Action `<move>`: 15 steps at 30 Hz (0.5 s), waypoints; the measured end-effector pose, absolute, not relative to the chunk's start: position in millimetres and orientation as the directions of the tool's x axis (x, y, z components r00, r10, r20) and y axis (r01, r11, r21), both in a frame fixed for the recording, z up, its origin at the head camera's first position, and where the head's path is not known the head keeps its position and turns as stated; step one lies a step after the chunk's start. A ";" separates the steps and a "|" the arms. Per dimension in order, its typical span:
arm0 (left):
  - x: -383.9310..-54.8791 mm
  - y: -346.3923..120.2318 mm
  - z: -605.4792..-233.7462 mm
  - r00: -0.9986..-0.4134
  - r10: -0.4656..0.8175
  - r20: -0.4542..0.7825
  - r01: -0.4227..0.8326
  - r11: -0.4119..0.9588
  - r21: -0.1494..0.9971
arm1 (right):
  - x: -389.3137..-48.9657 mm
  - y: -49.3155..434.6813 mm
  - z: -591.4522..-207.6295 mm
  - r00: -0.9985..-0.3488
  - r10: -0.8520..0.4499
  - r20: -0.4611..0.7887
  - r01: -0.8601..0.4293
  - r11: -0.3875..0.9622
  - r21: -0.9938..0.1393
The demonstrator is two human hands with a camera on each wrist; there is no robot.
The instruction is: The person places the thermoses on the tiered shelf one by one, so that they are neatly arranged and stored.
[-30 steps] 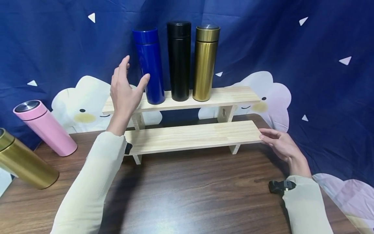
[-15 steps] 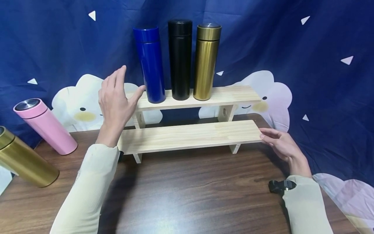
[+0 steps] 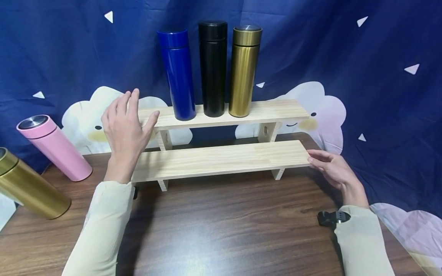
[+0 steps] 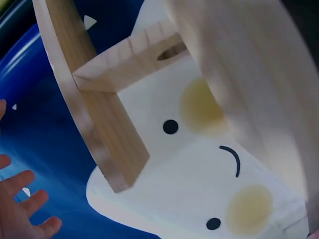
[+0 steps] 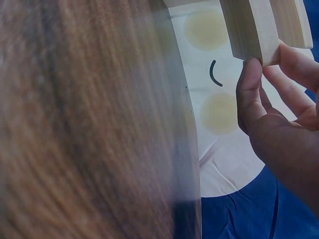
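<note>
A two-tier wooden shelf (image 3: 221, 159) stands on the table. My left hand (image 3: 122, 134) is spread with straight fingers and holds nothing, overlapping the shelf's left end in the head view. Its fingertips (image 4: 35, 201) show apart from the upper board in the left wrist view. My right hand (image 3: 335, 170) pinches the right end of the lower board, thumb (image 5: 250, 77) at one edge and fingers at the other. Upright on the upper board are a blue thermos bottle (image 3: 179, 76), a black thermos bottle (image 3: 213, 73) and a gold thermos bottle (image 3: 245, 74).
On the brown table (image 3: 221, 226), a pink thermos bottle (image 3: 56, 149) and another gold one stand at the left. A pale object (image 3: 6, 211) is partly cut off at the left edge. Behind the shelf hangs a blue cloth (image 3: 310, 46) printed with white clouds.
My left hand has moved left and down, away from the blue thermos bottle. My right hand stays at the lower board's end; the bottles keep their places.
</note>
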State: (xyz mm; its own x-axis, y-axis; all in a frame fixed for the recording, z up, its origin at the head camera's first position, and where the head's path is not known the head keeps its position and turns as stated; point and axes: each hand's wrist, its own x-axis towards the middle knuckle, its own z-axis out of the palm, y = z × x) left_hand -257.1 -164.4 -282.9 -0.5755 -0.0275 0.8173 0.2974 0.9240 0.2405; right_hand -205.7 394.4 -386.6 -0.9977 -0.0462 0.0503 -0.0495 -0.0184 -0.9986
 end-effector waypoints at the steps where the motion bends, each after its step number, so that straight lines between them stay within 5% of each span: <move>1: -256.4 -166.5 -284.4 -0.579 -0.030 0.815 0.290 0.927 0.240 | -205.7 394.4 -386.5 -0.998 -0.046 0.051 -0.050 -0.013 -0.999; 15: -238.2 -196.6 -301.2 -0.608 -0.128 0.784 0.236 0.914 0.331 | -204.5 394.2 -387.2 -0.998 -0.040 0.051 -0.051 0.011 -0.999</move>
